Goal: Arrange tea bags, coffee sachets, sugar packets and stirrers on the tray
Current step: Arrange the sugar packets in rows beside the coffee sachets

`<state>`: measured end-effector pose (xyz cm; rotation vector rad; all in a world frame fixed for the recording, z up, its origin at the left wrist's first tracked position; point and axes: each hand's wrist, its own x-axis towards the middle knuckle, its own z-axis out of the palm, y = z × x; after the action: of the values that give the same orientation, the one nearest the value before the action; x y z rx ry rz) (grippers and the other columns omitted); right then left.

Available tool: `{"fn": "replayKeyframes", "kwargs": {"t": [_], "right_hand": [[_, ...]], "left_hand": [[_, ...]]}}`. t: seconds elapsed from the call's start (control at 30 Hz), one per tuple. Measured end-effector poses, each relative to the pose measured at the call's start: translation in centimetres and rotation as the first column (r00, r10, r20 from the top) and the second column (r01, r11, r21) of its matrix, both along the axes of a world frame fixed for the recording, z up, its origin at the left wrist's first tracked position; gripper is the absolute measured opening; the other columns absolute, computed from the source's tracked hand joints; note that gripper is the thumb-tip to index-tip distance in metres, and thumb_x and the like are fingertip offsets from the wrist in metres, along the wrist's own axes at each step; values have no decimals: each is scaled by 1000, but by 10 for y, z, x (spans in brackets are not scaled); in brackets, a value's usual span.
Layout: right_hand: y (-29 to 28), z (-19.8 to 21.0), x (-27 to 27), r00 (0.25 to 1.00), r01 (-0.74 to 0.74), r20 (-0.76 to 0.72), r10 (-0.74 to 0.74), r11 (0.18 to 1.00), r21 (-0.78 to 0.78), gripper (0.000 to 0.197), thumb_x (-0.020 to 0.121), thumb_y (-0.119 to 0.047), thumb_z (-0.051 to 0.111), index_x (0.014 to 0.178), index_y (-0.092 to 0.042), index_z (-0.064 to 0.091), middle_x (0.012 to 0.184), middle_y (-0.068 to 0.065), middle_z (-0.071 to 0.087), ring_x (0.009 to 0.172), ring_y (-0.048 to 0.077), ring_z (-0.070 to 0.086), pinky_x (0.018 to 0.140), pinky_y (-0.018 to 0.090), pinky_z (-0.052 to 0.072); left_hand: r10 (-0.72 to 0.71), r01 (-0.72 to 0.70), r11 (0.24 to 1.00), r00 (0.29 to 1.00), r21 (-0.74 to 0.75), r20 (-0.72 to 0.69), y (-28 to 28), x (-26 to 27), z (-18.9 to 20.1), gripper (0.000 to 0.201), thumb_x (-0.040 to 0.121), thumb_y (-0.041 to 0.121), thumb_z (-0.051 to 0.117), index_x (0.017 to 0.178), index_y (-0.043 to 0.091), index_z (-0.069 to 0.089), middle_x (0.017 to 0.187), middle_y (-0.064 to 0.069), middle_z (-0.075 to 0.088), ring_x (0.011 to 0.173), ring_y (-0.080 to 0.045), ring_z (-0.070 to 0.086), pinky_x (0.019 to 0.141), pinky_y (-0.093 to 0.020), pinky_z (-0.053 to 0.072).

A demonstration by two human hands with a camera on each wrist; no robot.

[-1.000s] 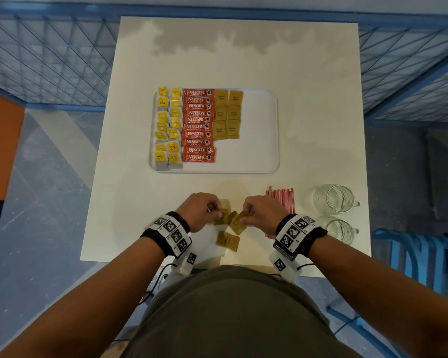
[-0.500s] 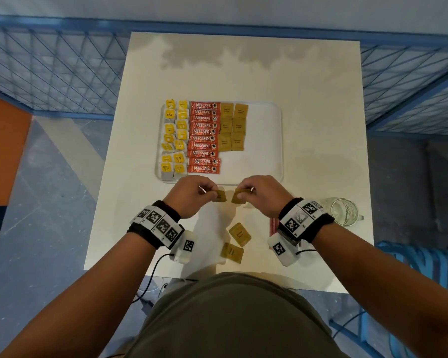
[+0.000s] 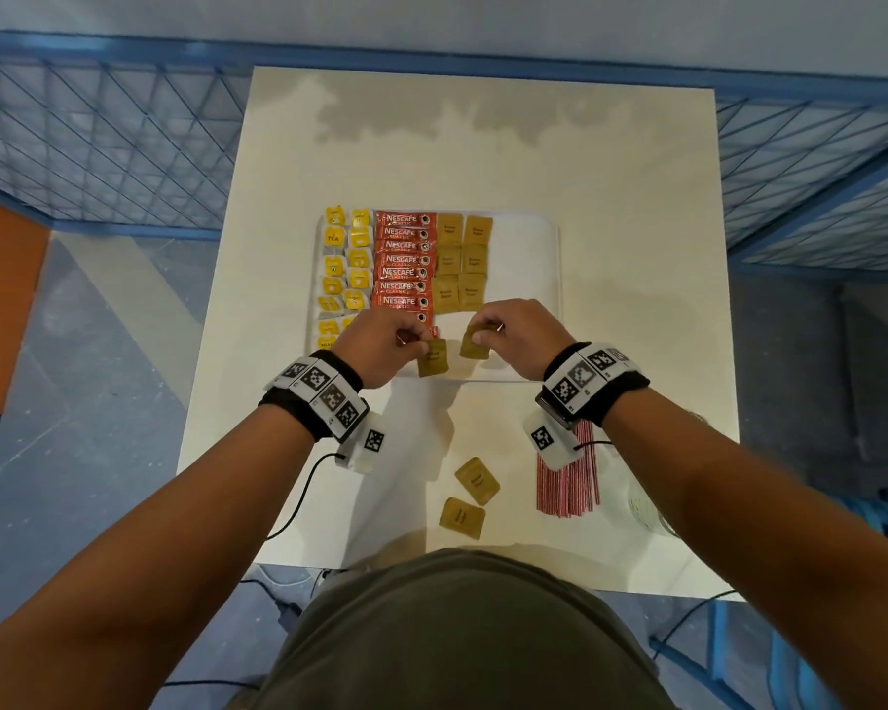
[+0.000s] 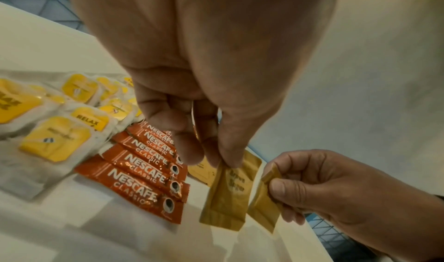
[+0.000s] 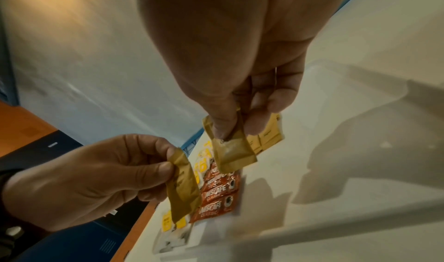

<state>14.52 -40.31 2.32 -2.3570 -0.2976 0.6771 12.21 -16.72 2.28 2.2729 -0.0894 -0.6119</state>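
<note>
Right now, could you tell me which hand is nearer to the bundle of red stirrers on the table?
Right. The right hand is up over the tray, on the red stirrers' side; the left hand is across from it, farther away. Each pinches a brown sugar packet.

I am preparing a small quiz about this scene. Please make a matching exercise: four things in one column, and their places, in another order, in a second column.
Things
1. coffee sachets
2. stirrers
3. tea bags
4. left hand

Places
A. leftmost columns on the tray
B. on the table, off the tray
C. pinching a brown sugar packet
D. between tea bags and sugar packets

Pairs: 1-D, 2-B, 3-A, 4-C
</note>
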Motion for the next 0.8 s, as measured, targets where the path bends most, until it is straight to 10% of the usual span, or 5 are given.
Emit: {"fn": "replayKeyframes", "kwargs": {"t": [0.8], "right_hand": [[19, -38, 46, 999, -9, 39, 19, 974, -228, 16, 93, -30, 69, 102, -17, 68, 107, 0, 56, 87, 19, 59, 74, 30, 44]], "left_hand": [[-30, 24, 977, 999, 211, 26, -27, 65, -47, 6, 83, 21, 75, 79, 18, 72, 78, 9, 62, 75, -11, 59, 72, -30, 52]]}}
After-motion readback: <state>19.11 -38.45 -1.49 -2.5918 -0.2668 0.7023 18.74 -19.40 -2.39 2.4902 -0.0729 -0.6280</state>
